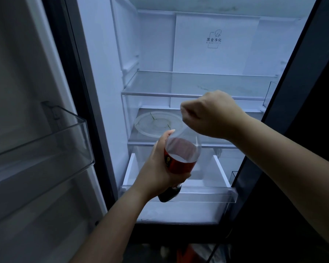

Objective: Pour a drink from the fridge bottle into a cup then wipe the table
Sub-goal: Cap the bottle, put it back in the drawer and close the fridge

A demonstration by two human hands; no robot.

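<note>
Fingers (182, 177) of the left hand (156, 168) curl round the bottle (180, 156) at its red label, holding it tilted in front of the open fridge (198, 44), just above the drawer (207, 194). The right hand (213, 114) sits over the bottle's top, fingers curled; whether they grip the cap is hidden. A clear lid (156, 124) lies on the shelf behind.
</note>
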